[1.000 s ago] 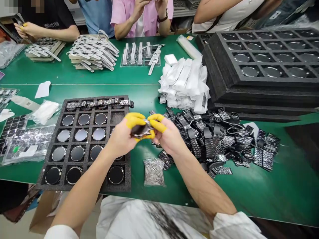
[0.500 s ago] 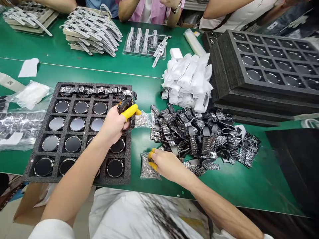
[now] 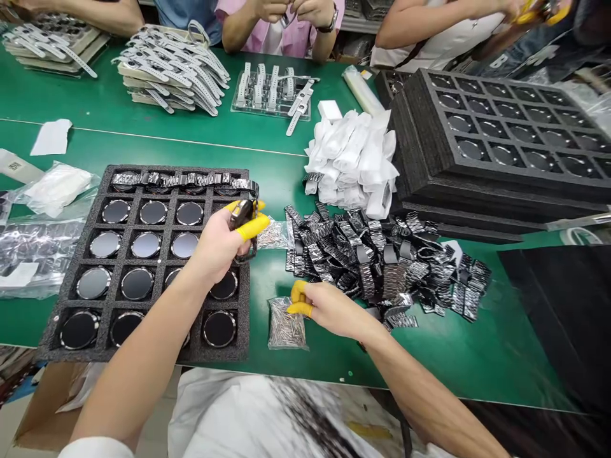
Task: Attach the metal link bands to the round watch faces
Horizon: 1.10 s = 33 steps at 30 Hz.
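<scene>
My left hand [image 3: 224, 242], with yellow finger cots, is closed around a watch [image 3: 242, 215] above the right side of a black foam tray [image 3: 243, 254]. A black link band hangs from that watch. Beside the tray, my right hand [image 3: 329, 308] holds its yellow-covered thumb and finger pinched together. Its fingertips are at the upper right edge of a small clear bag of metal pins [image 3: 287, 327]; anything between them is too small to see. A second bag of pins [image 3: 272, 234] lies partly behind my left hand. Round watch faces fill the visible tray pockets, with banded watches [image 3: 165, 180] along the far row.
A heap of black link bands [image 3: 367, 254] lies right of the tray, with white-wrapped pieces [image 3: 353, 159] behind it. Stacked foam trays [image 3: 429, 172] stand at the right. White-strapped watches [image 3: 172, 67] are piled across the table, where co-workers sit. Plastic packaging [image 3: 42, 251] lies left.
My right hand has pulled slightly up and right from the pins, its thumb and finger now pinched. My left hand has turned the watch more edge-on. The view has shifted slightly.
</scene>
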Each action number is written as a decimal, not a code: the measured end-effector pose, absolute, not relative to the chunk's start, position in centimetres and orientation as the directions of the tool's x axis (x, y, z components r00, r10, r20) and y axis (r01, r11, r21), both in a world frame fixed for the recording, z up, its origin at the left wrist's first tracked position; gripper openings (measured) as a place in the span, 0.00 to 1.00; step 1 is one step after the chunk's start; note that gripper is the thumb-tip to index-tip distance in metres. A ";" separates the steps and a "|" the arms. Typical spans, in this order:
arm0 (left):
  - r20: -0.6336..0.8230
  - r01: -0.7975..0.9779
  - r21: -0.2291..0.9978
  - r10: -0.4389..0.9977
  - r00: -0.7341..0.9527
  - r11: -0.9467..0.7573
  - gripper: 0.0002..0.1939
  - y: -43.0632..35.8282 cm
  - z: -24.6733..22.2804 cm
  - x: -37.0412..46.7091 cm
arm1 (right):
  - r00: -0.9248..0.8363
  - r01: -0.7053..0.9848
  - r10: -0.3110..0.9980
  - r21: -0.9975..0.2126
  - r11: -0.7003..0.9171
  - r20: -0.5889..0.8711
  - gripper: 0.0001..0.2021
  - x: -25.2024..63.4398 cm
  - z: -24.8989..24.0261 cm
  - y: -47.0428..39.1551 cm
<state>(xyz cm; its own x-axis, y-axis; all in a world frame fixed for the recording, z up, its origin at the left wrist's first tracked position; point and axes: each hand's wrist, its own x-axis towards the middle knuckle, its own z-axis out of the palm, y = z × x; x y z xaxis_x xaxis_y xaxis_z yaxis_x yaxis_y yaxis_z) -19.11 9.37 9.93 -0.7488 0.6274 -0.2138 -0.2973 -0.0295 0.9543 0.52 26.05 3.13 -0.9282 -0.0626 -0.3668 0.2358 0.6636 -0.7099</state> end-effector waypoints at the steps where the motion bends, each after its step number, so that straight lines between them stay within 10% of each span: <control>1: -0.175 -0.229 0.973 0.633 -0.754 -0.005 0.23 9.3 9.7 -19.0 | -0.965 0.216 0.003 -0.790 0.573 -0.262 0.10 0.5 2.9 26.1; 8: 0.096 0.379 0.906 0.779 -0.620 0.189 0.22 9.2 8.6 -17.9 | -0.551 -0.338 0.612 -0.822 0.459 0.568 0.04 -4.4 3.3 25.0; 17: 0.048 0.368 0.896 0.768 -0.638 0.249 0.24 9.1 8.2 -18.2 | -0.385 -0.487 0.287 -0.457 0.745 0.877 0.13 -9.0 3.7 24.6; 33: 0.005 0.334 0.888 0.718 -0.696 0.317 0.24 8.8 8.9 -18.1 | -0.381 -0.363 0.205 -0.350 0.863 0.902 0.10 -9.2 2.3 25.4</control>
